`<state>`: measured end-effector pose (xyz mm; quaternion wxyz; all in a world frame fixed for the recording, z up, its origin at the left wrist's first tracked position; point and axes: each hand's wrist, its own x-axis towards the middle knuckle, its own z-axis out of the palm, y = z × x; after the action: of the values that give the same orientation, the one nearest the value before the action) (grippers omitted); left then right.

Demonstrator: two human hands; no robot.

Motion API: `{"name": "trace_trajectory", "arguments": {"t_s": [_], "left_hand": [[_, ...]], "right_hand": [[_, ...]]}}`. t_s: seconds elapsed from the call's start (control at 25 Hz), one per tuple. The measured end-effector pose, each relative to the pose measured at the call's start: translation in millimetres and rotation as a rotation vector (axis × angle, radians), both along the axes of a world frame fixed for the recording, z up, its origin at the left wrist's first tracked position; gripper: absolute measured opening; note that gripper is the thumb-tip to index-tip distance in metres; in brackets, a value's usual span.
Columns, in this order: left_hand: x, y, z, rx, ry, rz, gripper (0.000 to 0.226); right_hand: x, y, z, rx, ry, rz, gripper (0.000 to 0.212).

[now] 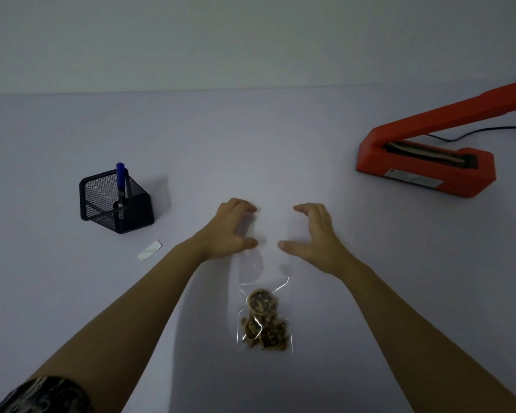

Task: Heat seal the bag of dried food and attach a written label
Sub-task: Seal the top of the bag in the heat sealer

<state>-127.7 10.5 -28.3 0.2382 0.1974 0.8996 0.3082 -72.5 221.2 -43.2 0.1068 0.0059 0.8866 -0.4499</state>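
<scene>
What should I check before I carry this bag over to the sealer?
1. Heat sealer arm raised, sealing strip exposed: ok.
2. Dried food gathered at the near end of the clear bag, away from its far end: ok.
3. Bag's far end flat and unwrinkled: cannot tell, the film barely shows there.
4. Left hand and right hand gripping the bag: cannot tell; both are at its far end with fingers curved.
5. Label strip and blue pen in the mesh holder within reach: ok.
6. Sealer powered: cannot tell; its cable runs out of view.
</scene>
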Motion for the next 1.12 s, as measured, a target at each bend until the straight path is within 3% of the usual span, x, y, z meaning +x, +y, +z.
{"name": "trace_trajectory", "arguments": {"t_s": [0.08,0.24,0.32,0.4,0.48,0.56,0.76,1.12], "left_hand": [[-1,7,7,0.109,0.023,0.098,0.066],[-13,64,19,0.209,0.035,0.107,0.064],[-25,110,19,0.229,-0.016,0.1,0.064],[-39,157,18,0.246,-0.095,0.135,0.068],[-53,196,16,0.235,-0.204,0.206,0.074],[-63,223,14,0.179,-0.279,0.226,0.079],[-61,259,21,0.212,-0.275,0.209,0.066],[-9,229,15,0.135,-0.221,0.073,0.076]], "right_hand": [[2,22,3,-0.097,0.106,-0.258,0.057],[0,96,5,-0.001,0.217,-0.651,0.037],[-3,141,2,0.042,0.183,-0.811,0.036],[-7,182,-1,0.091,0.089,-0.909,0.055],[-10,217,-6,0.101,0.009,-0.928,0.08],[-14,236,-6,0.082,-0.074,-0.897,0.092],[-12,260,-7,-0.036,-0.039,-0.751,0.085],[94,228,-13,-0.093,0.024,-0.761,0.078]]}}
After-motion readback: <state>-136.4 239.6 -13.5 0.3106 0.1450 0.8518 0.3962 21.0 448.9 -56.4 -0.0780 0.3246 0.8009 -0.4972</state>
